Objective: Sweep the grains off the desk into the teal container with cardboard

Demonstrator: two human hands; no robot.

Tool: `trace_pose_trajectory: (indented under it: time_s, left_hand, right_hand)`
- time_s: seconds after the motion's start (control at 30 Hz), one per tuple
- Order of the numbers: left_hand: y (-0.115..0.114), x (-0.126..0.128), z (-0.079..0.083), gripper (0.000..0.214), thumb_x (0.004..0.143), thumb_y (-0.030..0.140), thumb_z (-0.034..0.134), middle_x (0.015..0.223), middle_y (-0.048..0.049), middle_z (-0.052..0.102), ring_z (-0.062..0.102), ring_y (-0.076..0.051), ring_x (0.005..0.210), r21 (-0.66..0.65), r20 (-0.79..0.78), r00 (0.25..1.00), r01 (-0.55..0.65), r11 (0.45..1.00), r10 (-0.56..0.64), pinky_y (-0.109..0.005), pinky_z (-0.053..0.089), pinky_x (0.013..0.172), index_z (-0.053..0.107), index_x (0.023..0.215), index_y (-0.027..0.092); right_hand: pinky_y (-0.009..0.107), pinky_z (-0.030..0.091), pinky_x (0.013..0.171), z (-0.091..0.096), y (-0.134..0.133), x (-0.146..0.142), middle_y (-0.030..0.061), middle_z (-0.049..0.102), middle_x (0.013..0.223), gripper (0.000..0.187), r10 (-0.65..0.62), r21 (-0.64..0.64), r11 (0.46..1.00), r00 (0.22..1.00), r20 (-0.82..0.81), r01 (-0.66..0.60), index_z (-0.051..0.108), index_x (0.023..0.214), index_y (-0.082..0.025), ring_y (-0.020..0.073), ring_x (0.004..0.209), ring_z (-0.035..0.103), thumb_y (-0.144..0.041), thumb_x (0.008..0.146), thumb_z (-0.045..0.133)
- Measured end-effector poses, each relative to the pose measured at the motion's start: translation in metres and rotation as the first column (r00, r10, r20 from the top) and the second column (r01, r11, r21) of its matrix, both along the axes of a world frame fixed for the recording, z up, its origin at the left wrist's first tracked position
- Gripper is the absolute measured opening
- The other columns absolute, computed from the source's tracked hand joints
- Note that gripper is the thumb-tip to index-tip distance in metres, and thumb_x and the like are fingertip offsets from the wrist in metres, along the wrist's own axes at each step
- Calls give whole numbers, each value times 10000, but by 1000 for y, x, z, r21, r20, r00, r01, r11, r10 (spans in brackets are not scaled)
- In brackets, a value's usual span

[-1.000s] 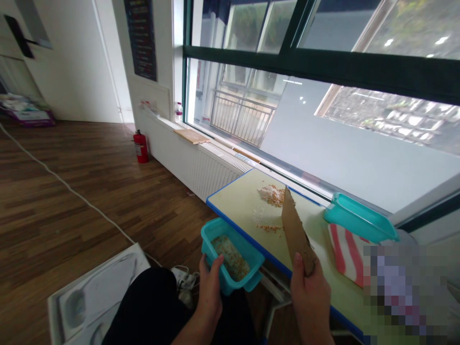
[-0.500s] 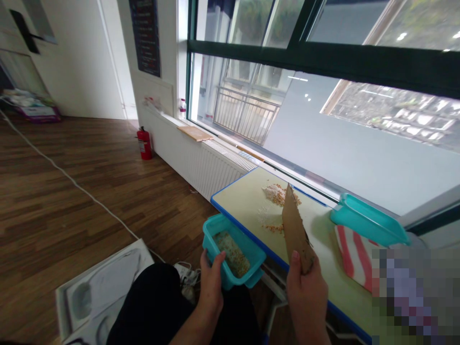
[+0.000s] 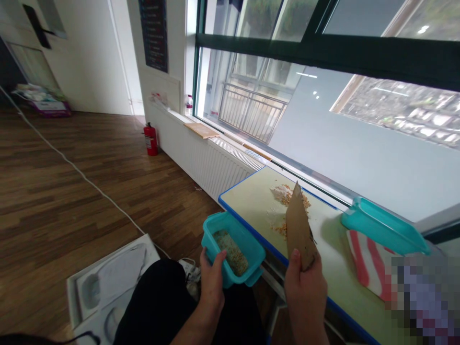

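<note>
My left hand (image 3: 212, 278) grips the near side of a teal plastic tub (image 3: 254, 251), thumb over the rim. Pale grain-like bits (image 3: 232, 251) cover its bottom. The tub is held just off the table's blue edge, above my legs. In my right hand (image 3: 305, 287) is a flat piece of brown cardboard (image 3: 299, 227), its long side standing over the tabletop. Left of and behind the cardboard lie a heap of orange kernels and white powder (image 3: 282, 192) and a smaller scatter of kernels (image 3: 279, 229). The cardboard hides part of both.
On the yellow table (image 3: 247, 189) at the right are a second teal tub (image 3: 386, 225) and a red-and-white striped cloth (image 3: 370, 263). A radiator (image 3: 212, 155) and window lie beyond. A white foam tray (image 3: 81, 287), a cable (image 3: 97, 187) and a fire extinguisher (image 3: 151, 140) are on the floor.
The view has shifted slightly, so the table and room appear farther right. Both hands keep their hold on the tub and the cardboard, and the kernels look much the same.
</note>
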State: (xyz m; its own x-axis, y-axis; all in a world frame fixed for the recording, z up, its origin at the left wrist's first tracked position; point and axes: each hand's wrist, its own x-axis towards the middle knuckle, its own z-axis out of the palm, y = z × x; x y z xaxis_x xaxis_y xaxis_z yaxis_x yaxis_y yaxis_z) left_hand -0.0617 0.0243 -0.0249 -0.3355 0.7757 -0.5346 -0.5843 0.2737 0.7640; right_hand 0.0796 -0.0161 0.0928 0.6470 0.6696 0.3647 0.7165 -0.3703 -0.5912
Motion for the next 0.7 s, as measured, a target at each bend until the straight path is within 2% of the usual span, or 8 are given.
trace_pose_trajectory:
  time_s: [0.1,0.23,0.47,0.57,0.7]
  left_hand:
    - [2,-5,4,710,787,300,722,1342,-131,575,618,-258,1161,-32,67,998,-7,999,9,-421,497,991,411,1421,231]
    - [3,-11,11,725,783,269,720,1364,-123,559,601,-245,1184,-32,72,997,-29,999,31,-391,495,994,401,1433,228]
    - [6,-19,10,741,777,276,721,1377,-129,548,584,-265,1192,-28,78,996,-49,998,51,-435,470,1023,393,1439,218]
    - [8,-22,11,717,769,255,727,1343,-136,571,593,-262,1185,-31,86,994,-68,997,71,-426,475,1017,418,1414,210]
    - [5,-22,14,740,769,264,726,1371,-131,553,580,-267,1207,-16,108,992,-69,998,70,-419,478,1016,393,1428,215]
  right_hand:
    - [446,508,705,-1,3,-5,235,699,993,672,-11,-14,1000,1000,23,11,534,1292,-73,391,847,690,-556,870,335]
    - [436,501,689,0,7,-13,228,697,999,664,-16,-24,1000,999,36,17,526,1307,-80,388,847,686,-544,867,346]
    - [430,500,698,2,15,-21,239,685,1042,695,31,-34,999,999,35,-30,474,1361,-50,375,853,677,-498,837,386]
    - [418,500,695,4,16,-24,217,687,1073,711,64,-69,996,998,21,-62,421,1425,-87,351,847,679,-469,826,412]
    - [415,500,754,7,20,-26,197,671,1156,747,95,-86,992,995,-16,-96,396,1460,-128,343,944,670,-498,814,457]
